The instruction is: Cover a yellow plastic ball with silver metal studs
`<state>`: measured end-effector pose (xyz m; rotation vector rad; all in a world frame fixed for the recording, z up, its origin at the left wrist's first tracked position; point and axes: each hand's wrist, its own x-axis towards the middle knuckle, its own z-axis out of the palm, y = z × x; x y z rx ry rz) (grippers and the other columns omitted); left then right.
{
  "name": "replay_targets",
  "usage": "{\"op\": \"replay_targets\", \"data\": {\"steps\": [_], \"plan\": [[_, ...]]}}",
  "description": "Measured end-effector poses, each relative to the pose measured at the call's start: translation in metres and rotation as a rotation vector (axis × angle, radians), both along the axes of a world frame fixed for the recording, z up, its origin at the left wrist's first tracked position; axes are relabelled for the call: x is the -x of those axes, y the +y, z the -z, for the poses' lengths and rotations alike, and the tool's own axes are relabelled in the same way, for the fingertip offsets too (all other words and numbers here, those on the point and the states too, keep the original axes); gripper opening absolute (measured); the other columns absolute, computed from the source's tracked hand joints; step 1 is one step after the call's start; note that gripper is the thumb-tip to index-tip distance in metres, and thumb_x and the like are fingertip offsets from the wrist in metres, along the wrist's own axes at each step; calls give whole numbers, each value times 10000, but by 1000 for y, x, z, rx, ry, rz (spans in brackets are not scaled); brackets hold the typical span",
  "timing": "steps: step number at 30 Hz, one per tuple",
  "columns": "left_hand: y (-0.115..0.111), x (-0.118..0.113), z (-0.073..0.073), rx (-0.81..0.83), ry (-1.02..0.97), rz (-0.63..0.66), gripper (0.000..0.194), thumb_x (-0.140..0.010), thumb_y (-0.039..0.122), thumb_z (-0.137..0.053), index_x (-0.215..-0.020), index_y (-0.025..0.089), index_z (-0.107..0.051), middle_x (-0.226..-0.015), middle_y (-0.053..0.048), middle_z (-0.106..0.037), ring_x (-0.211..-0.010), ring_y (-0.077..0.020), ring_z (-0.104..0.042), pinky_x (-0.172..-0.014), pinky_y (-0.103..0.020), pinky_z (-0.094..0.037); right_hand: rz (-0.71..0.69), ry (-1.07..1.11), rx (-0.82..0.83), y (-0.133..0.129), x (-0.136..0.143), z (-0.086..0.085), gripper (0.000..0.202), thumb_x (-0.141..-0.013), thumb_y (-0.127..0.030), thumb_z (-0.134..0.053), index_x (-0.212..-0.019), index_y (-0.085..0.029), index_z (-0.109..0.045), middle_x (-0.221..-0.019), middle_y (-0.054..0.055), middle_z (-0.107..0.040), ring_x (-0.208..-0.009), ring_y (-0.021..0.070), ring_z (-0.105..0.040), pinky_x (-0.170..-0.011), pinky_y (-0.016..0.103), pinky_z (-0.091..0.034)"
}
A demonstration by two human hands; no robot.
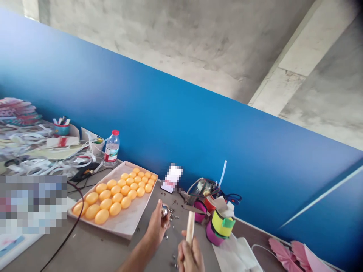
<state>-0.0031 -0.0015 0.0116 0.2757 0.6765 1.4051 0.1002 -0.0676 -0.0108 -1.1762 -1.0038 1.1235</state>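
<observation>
My left hand (155, 226) is closed around a shiny silver ball (164, 210), which shows between the thumb and fingers. Beside it, my right hand (190, 254) grips a pale, flat wooden stick (190, 226) that points upward; its lower end is hidden in the fist. Several small silver beads (171, 214) lie scattered on the grey table (113, 253), just beyond and between the hands. To the left, a shallow white box (132, 221) holds rows of orange balls (116, 209).
A phone (167, 189) leans at the blue partition (176, 124). Right of it are a yellow and purple holder (221, 226) and pink folded pieces (286, 253). A water bottle (112, 148), a dark cable (75, 223) and piled white strips (48, 162) lie left.
</observation>
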Motion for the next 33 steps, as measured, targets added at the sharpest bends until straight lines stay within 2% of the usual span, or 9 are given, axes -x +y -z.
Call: {"op": "replay_targets", "data": {"steps": [4, 10, 15, 20, 22, 25, 27, 31, 33], "plan": [[-1, -2, 3, -44, -26, 30, 470, -667, 640, -554, -672, 187, -429, -437, 62, -438, -323, -34, -255, -417, -206, -184, -121, -57, 82, -2, 5, 6, 505, -641, -626, -573, -841, -164, -531, -394, -118, -344, -277, 3, -177, -305, 130, -116], [0, -3, 2, -43, -4, 5, 483, -659, 649, -554, -659, 189, -408, -439, 57, -449, -326, -35, -260, -414, -205, -179, -20, 10, 35, 1, -2, -1, 527, -669, -618, -549, -934, -166, -498, -481, -101, -425, -267, -2, -224, -306, 132, -137], [-2, -3, 2, -17, -3, 31, 487, -653, 658, -552, -691, 190, -419, -441, 57, -458, -324, -33, -253, -414, -206, -184, -215, -69, 153, -1, 0, 0, 497, -652, -601, -569, -871, -159, -504, -438, -105, -410, -250, 6, -223, -291, 139, -120], [0, -3, 3, -57, -2, 1, 476, -669, 642, -552, -674, 187, -414, -452, 55, -452, -345, -41, -295, -416, -206, -190, -60, 36, 51, 3, -11, -4, 516, -687, -609, -545, -952, -170, -479, -510, -101, -444, -284, 0, -264, -324, 136, -186], [1, -4, 6, -36, 6, -25, 469, -666, 631, -564, -676, 187, -413, -451, 56, -455, -348, -41, -304, -420, -204, -201, -130, 5, 95, 4, -12, -1, 533, -666, -619, -560, -942, -171, -481, -502, -97, -455, -281, 11, -290, -316, 142, -196], [0, -4, 7, 5, 4, -10, 471, -660, 634, -568, -687, 188, -417, -438, 53, -456, -353, -50, -331, -421, -201, -208, -315, -54, 216, 3, -7, 5, 550, -608, -626, -604, -891, -167, -496, -459, -97, -442, -247, 27, -285, -278, 154, -148], [0, -3, 7, -7, -6, 13, 476, -661, 643, -558, -692, 188, -424, -439, 52, -457, -347, -50, -326, -417, -201, -202, -295, -11, 181, 3, -5, 6, 531, -633, -607, -601, -911, -165, -502, -486, -89, -457, -261, 19, -288, -288, 151, -155], [2, -1, 5, -52, -17, -23, 474, -666, 643, -553, -697, 187, -427, -453, 55, -468, -335, -39, -293, -414, -202, -195, -138, 78, 75, 2, -8, 1, 536, -668, -632, -564, -938, -175, -486, -512, -95, -447, -282, 1, -264, -319, 146, -180], [2, -1, 5, -38, -21, -31, 476, -665, 643, -555, -685, 187, -417, -449, 57, -461, -343, -40, -301, -419, -199, -200, -192, 28, 127, 2, -9, -1, 572, -643, -655, -570, -939, -173, -480, -499, -93, -454, -278, 12, -277, -308, 152, -176]]}}
